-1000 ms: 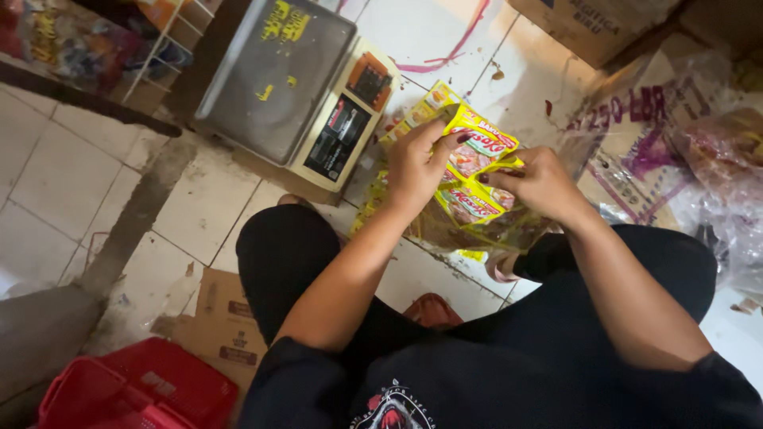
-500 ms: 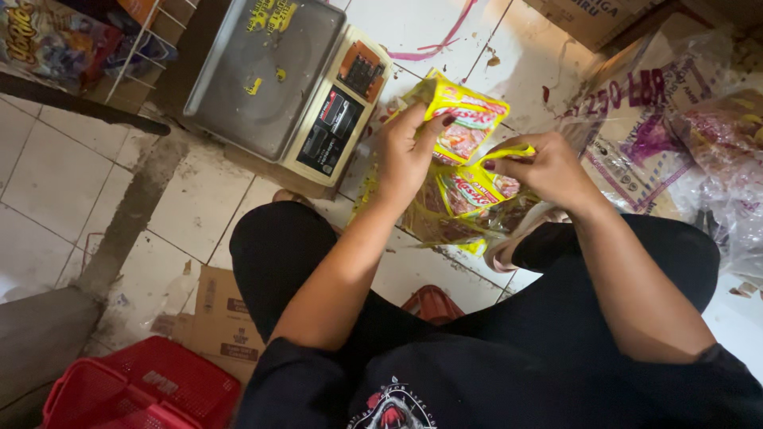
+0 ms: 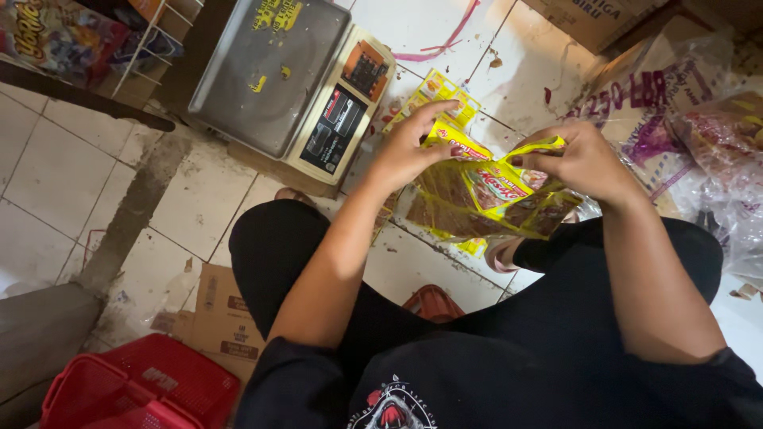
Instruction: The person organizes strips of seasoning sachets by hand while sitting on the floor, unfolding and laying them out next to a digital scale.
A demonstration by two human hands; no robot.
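My left hand [image 3: 409,147] and my right hand [image 3: 580,163] both grip a strip of small yellow sachets [image 3: 485,195] with dark contents, held above my knees. The left fingers pinch the strip's upper left edge. The right fingers pinch its top right corner. More yellow sachets [image 3: 435,89] lie on the tiled floor behind the left hand. I sit low in black clothes.
A digital weighing scale [image 3: 274,71] with a steel pan stands on the floor at the upper left. A red basket [image 3: 135,389] and flattened cardboard [image 3: 222,310] lie at the lower left. Plastic sacks [image 3: 719,143] and a cardboard box [image 3: 604,20] fill the right side.
The sachet strip has turned and spread out flatter between my hands. My hands have moved apart and slightly lower.
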